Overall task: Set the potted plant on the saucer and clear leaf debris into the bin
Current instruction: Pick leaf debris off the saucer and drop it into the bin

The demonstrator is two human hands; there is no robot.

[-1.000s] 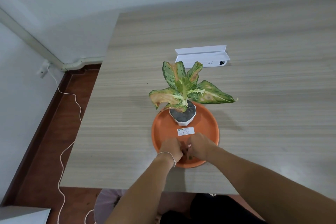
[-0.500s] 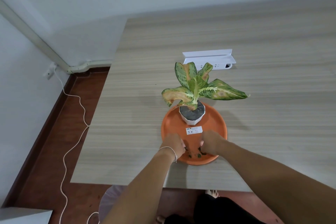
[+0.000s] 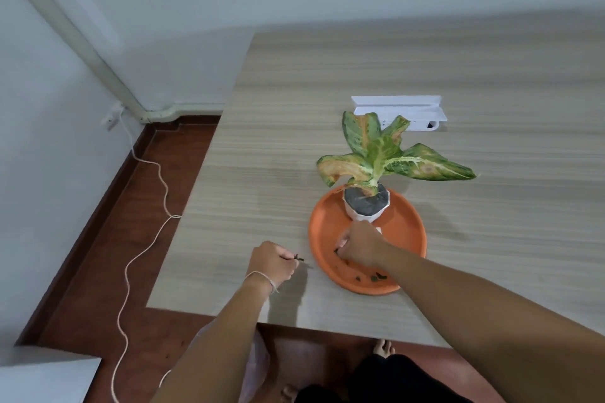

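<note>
Broadly, the wooden table (image 3: 425, 75) fills the view, with the orange saucer (image 3: 324, 226) near its front edge and a white power strip (image 3: 399, 108) further back. The potted plant (image 3: 368, 203) already stands on the saucer's far side, upright, so that half of the task looks done. What remains is debris: a few dark leaf bits (image 3: 373, 277) lie on the saucer's near side. The right hand (image 3: 360, 247) is curled down on the saucer floor, fingers bunched as if pinching scraps — what it has caught is hidden. The left hand (image 3: 273, 260) hovers over the table just left of the saucer, closed on 1 small leaf piece (image 3: 298, 258). A pale bag (image 3: 258, 366), probably the bin, sits under the table edge. Best to gather several scraps per pinch, then drop them squarely over the opening — light bits drift.
</note>
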